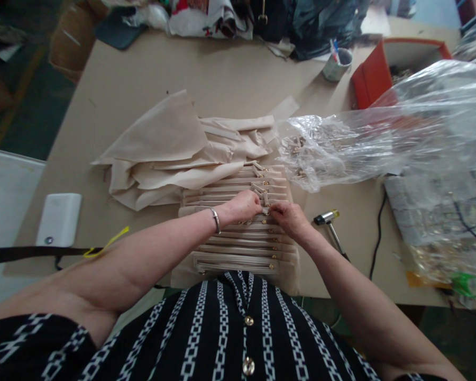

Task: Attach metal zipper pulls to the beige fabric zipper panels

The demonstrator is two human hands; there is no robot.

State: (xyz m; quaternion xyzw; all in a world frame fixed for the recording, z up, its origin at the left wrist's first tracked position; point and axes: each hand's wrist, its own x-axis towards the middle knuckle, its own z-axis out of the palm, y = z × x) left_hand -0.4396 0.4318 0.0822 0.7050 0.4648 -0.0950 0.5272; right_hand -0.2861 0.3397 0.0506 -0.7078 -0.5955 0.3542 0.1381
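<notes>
Beige fabric pieces with zippers (pixel 238 248) lie overlapped in a row before me, their small gold sliders lined up along the right side. My left hand (pixel 244 206), with a bracelet at its wrist, is closed in a pinch over a zipper pull (pixel 265 210) near the middle of the row. From the other side my right hand (pixel 289 217) pinches at the same spot, fingertips almost touching the left ones. The fingers partly hide the pull. Further up the row, a beige pull tab (pixel 257 188) hangs from its slider. Loose beige fabric (pixel 158 143) lies heaped behind.
A clear plastic bag (pixel 341 143) of small parts spreads at the right, near an orange-red box (pixel 375 74) and a cup (pixel 337 64) with pens. A small hammer (pixel 331 227) lies beside my right forearm. At the left is a white device (pixel 59 219).
</notes>
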